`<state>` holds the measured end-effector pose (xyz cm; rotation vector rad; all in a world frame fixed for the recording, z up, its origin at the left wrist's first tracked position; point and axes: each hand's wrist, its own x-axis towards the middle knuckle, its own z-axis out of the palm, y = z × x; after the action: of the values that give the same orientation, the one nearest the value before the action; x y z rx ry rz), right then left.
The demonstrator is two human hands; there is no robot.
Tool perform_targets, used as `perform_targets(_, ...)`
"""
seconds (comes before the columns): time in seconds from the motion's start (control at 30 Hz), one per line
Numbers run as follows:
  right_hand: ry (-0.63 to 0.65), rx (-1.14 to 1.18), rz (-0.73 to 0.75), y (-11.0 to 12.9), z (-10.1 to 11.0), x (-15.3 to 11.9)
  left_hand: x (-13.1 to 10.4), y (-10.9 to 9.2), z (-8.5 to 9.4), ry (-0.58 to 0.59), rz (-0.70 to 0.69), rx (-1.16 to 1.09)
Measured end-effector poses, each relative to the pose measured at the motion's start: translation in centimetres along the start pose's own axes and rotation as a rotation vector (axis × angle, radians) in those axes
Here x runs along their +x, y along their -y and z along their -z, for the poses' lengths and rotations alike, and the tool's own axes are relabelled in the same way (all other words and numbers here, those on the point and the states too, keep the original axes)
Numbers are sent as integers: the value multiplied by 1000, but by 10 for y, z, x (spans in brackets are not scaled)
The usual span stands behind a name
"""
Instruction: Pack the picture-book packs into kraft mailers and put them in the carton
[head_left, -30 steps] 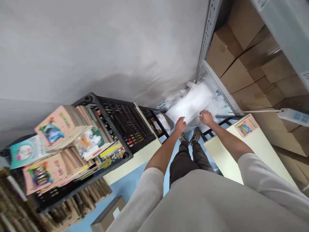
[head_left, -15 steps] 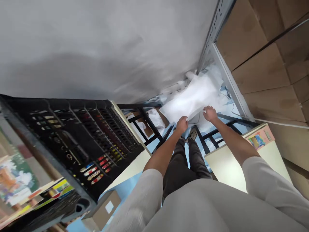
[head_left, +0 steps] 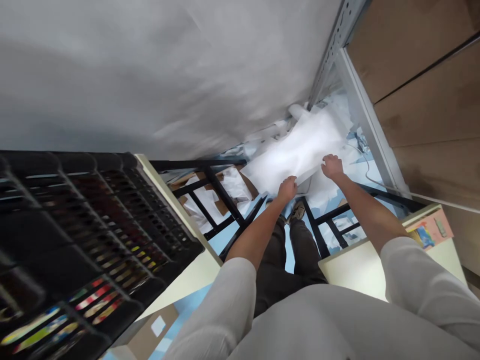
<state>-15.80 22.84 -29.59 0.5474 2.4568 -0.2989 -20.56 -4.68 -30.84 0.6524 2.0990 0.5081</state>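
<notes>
A large white translucent sheet (head_left: 300, 145) stretches out in front of my body, above the floor. My left hand (head_left: 288, 189) is closed on its near edge, left of centre. Farther right, the fingers of my right hand (head_left: 332, 166) are curled at the sheet's near right part and look closed on it. Between both hands the edge runs fairly straight. My shoes (head_left: 298, 211) show below the hands.
A black rack with colourful items (head_left: 112, 240) fills the left. Black metal frames (head_left: 221, 195) and pale boards flank my legs. Stacked cardboard boxes (head_left: 431, 115) stand behind a white metal post (head_left: 369, 120) at right. White material lies beyond the sheet.
The view has shifted, with the rack now larger at the left. My right hand sits slightly higher and farther right in the picture; both hands remain at the sheet.
</notes>
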Motion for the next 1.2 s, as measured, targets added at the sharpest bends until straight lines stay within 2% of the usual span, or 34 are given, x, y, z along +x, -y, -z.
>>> perform_targets(0.17, 92, -135, 237, 2, -25, 28, 29, 4, -31, 67, 11, 77)
perform_targets(0.27, 135, -188, 298, 7, -36, 32, 34, 7, -43, 109, 35, 97)
perform_targets(0.53, 178, -200, 310, 10, -44, 36, 33, 13, -49, 123, 70, 58)
perform_targets(0.67, 108, -158, 307, 16, -40, 35, 30, 13, -46, 72, 82, 46)
perform_targets(0.8, -13, -137, 339, 22, -26, 26, 21, 10, -36, -13, 86, 73)
perform_targets(0.9, -70, -132, 370, 25, -6, 16, 10, 3, -23, -88, 85, 98)
perform_targets(1.07, -93, -108, 344, 33, 41, -11, -17, -20, 12, -128, 57, 102)
perform_targets(1.2, -137, -103, 305, 41, 85, -47, -43, -46, 46, -151, 11, 106)
